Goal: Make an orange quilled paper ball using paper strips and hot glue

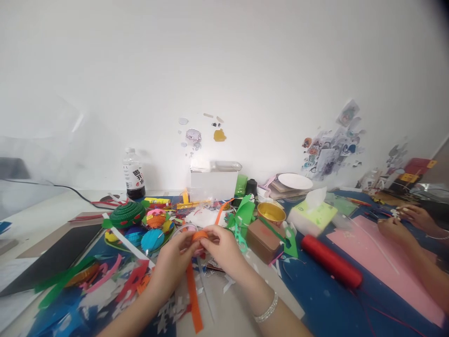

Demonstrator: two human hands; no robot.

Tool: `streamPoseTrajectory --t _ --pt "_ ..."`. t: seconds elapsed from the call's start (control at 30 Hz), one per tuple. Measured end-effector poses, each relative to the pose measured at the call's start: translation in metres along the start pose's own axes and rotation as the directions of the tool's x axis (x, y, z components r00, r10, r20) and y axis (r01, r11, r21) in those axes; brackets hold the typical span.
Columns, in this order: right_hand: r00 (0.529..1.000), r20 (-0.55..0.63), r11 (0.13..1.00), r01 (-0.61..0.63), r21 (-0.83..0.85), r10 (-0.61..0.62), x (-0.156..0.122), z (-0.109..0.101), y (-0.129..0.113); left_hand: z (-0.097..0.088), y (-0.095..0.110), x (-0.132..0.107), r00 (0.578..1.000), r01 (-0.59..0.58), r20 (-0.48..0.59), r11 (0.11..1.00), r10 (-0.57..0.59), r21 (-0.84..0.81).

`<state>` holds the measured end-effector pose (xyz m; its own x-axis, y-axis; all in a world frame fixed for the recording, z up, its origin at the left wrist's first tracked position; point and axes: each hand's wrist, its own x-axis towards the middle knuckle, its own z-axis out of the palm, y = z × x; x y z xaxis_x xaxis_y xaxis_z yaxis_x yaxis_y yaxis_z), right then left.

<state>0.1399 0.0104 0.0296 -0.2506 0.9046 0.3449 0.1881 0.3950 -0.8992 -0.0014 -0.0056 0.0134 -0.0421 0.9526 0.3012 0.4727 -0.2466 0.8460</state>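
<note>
Between my two hands is an orange paper strip, partly rolled or bent at the fingers, with a long tail hanging down toward me. My left hand pinches it from the left. The fingers of my right hand close on it from the right, and a bracelet circles that wrist. Just left of my hands sit small pleated paper shapes, among them a blue one and an orange one. Behind these is a green pleated dome.
Paper scraps spread across the left side. A brown box, gold tin, tissue pack and red thread spool stand to the right. A dark bottle is by the wall. At far right, another person's hands work over pink paper.
</note>
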Motion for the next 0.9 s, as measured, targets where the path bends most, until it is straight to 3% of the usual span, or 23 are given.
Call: streamPoseTrajectory --t 0.3,0.5,0.7,0.9 --pt "1.000 0.004 1.000 0.009 -0.017 -0.009 0.001 -0.001 -0.001 0.000 0.003 -0.001 0.999 -0.040 0.019 0.996 0.039 0.074" --pt "0.995 0.036 0.980 0.102 -0.169 -0.097 -0.002 -0.001 -0.002 0.000 0.002 -0.002 0.994 -0.107 0.017 0.980 0.105 0.166" --pt "0.995 0.047 0.963 0.094 -0.251 -0.085 -0.003 -0.004 -0.005 0.000 -0.005 0.002 0.982 -0.187 0.043 0.943 0.182 0.277" --pt "0.980 0.099 0.919 0.198 -0.341 -0.175 -0.005 -0.002 -0.008 -0.001 -0.008 0.001 0.970 -0.234 0.020 0.904 0.243 0.358"
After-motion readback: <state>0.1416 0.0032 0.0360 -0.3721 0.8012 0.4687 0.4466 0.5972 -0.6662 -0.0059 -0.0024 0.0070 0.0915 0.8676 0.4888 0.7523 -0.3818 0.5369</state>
